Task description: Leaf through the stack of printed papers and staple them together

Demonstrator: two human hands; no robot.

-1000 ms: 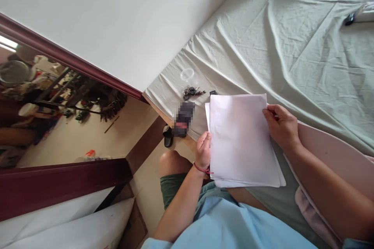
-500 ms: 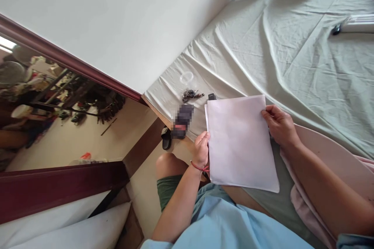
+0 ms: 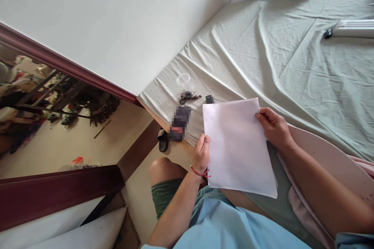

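Several sheets of blank white paper are held in a stack above my lap, their edges nearly lined up. My left hand, with a red string at the wrist, is closed on the left edge. On the upper right edge, my right hand pinches the paper between thumb and fingers. Just beyond the top edge a small black object lies on the sheet-covered bed, partly hidden by the paper.
On the bed lie a bunch of keys, a clear round container and a blurred-out dark item. A black slipper rests on the floor. A pink-white board is beside my right forearm. A doorway opens at left.
The camera view has shifted slightly. The paper's edges now line up more closely at the upper left, and both hands keep hold of it.
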